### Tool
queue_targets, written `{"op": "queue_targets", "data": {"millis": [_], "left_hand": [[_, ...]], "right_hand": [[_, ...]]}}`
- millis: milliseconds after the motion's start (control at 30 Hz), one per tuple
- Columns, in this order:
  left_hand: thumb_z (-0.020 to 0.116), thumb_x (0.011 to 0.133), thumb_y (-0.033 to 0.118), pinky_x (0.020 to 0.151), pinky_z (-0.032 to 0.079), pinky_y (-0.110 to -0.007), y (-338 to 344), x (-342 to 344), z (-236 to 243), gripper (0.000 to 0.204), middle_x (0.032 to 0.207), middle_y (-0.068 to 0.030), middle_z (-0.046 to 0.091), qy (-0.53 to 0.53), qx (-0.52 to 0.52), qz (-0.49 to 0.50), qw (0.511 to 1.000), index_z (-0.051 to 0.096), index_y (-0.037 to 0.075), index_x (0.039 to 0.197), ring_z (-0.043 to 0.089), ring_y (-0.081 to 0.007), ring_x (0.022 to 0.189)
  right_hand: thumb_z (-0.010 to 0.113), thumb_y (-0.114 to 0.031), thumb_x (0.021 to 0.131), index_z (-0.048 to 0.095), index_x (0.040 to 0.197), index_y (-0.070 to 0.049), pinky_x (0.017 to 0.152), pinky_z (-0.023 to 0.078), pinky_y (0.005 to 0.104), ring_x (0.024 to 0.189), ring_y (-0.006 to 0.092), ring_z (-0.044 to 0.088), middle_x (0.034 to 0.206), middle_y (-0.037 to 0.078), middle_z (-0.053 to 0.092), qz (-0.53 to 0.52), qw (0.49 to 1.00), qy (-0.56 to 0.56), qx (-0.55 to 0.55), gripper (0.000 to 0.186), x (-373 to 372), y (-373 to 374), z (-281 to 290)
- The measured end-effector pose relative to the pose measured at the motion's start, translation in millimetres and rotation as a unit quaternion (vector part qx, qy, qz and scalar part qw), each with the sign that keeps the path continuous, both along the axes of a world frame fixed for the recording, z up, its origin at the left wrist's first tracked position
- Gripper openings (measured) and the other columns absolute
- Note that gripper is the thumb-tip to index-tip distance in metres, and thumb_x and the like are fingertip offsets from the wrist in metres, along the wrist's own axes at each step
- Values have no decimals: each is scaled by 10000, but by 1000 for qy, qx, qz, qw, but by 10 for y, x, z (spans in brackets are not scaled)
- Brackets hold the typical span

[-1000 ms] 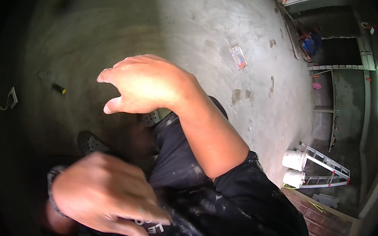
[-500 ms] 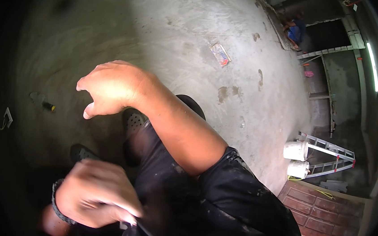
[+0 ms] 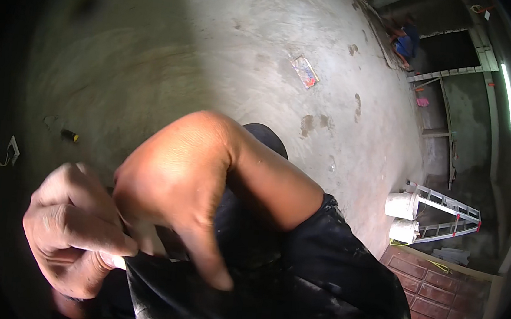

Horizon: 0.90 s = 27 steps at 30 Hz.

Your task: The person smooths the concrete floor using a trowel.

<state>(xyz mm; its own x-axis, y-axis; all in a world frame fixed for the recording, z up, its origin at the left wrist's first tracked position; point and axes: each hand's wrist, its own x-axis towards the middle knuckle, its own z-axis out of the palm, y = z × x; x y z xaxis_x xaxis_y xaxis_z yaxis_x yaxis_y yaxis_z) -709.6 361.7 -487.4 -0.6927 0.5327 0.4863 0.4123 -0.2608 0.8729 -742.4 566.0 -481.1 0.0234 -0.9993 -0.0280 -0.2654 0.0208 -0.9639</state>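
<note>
The head view comes from the left of two side-by-side fisheye cameras, looking steeply down past the wearer's bare left hand (image 3: 72, 234) and bare right hand (image 3: 175, 171), close at lower left, over grey concrete floor (image 3: 261, 20) toward a distant silver metal stepladder (image 3: 439, 208) at right.

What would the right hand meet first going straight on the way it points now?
Most likely the black shirt, just below the right hand, near where the left hand pinches its edge. Depth is unclear; it may already be touching.
</note>
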Motion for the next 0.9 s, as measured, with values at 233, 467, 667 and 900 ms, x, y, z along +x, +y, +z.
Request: {"op": "queue_targets", "data": {"millis": [233, 467, 667, 900], "left_hand": [[961, 743, 168, 519, 369, -254, -63, -507, -175, 189, 780, -17, 629, -22, 96, -319, 943, 843, 88, 866, 566, -100, 617], [799, 933, 297, 678, 509, -265, -175, -611, -143, 249, 867, -27, 743, -122, -181, 53, 975, 773, 98, 1081, 650, -113, 757], [783, 915, 241, 656, 519, -323, 170, -489, -296, 220, 865, -95, 742, 94, -351, 152, 919, 783, 40, 1005, 674, -173, 747], [802, 888, 231, 739, 529, -371, 39, -493, -540, 265, 949, -120, 747, 165, -394, 135, 894, 771, 46, 1075, 685, -242, 835]], "right_hand": [[765, -490, 901, 734, 850, -51, 847, 574, 455, 917, 361, 720, 944, 129, 744, 12, 998, 6, -59, 443, 221, -232, -126], [752, -430, 926, 725, 853, -31, 817, 551, 426, 873, 317, 689, 906, 116, 724, -63, 977, -172, -110, 406, 676, -392, -84], [741, -378, 947, 717, 855, -14, 791, 531, 401, 836, 279, 661, 873, 105, 707, 29, 933, -325, -152, 377, 767, -692, -322], [729, -318, 971, 708, 857, 7, 760, 507, 372, 792, 235, 630, 835, 92, 687, 114, 830, -501, -217, 345, 884, -1000, -508]]}}
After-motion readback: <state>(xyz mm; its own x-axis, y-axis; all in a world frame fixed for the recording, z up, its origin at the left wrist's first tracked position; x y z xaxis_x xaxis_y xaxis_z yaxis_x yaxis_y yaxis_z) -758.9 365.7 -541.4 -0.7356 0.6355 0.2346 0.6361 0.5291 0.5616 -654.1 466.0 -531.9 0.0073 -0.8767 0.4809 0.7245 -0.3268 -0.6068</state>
